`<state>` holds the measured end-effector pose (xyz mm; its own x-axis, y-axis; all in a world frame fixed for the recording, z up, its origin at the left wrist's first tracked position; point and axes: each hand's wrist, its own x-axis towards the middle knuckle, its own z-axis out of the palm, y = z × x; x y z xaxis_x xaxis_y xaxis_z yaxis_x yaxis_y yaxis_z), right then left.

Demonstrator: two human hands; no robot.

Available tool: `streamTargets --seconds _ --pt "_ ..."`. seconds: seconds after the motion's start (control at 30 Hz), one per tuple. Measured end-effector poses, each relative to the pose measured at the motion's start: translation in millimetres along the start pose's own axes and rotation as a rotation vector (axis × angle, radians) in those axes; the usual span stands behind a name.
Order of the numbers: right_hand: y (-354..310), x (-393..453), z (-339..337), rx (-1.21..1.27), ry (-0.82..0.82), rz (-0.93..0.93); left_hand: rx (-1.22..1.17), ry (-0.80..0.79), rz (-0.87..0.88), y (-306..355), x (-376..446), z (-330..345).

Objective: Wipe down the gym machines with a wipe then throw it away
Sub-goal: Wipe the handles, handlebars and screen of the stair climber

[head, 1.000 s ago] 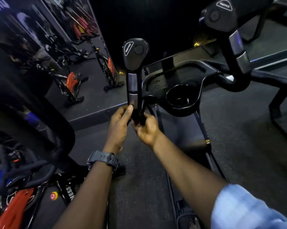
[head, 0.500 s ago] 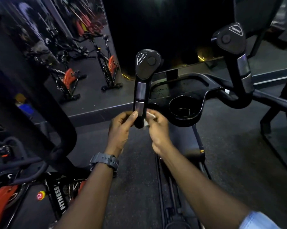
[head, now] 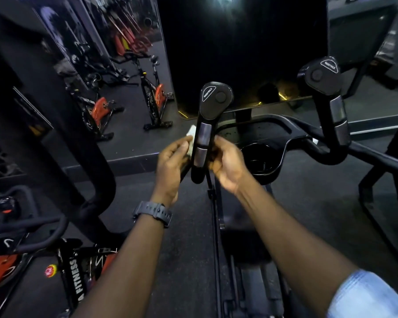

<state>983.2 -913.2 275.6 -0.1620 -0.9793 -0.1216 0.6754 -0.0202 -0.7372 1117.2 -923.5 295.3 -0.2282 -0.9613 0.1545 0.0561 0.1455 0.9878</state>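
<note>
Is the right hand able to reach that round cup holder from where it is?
Probably yes. The right hand is at the left handle, and the cup holder sits just beside it with nothing visible between them.

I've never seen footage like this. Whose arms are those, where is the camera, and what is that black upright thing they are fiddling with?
There is no robot here. A person wears a wide-angle camera on the head, looking forward and down, so you see their own two arms reaching out.

The black upright thing is the left handlebar of a gym machine. A matching right handlebar stands farther over, and a cup holder sits in the console between them.

The left hand, with a wristwatch on its wrist, holds a white wipe against the left side of the bar. The right hand is at the bar's other side; whether it also holds part of the wipe is hidden.

Orange and black exercise bikes stand on the dark floor at the left.
</note>
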Motion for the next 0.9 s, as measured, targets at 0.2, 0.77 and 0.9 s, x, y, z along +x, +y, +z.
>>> streamTargets --seconds 0.2,0.77,0.9 --pt "-23.7 0.5 3.1 -0.136 -0.032 -0.054 -0.052 0.047 0.005 15.9 6.1 7.1" --pt "-24.0 -9.1 -7.4 -0.157 -0.103 0.041 0.255 0.112 0.087 27.8 3.2 22.5" --pt "-44.9 1.6 4.0 -0.042 -0.113 0.064 0.405 0.225 0.199 26.1 -4.6 26.7"
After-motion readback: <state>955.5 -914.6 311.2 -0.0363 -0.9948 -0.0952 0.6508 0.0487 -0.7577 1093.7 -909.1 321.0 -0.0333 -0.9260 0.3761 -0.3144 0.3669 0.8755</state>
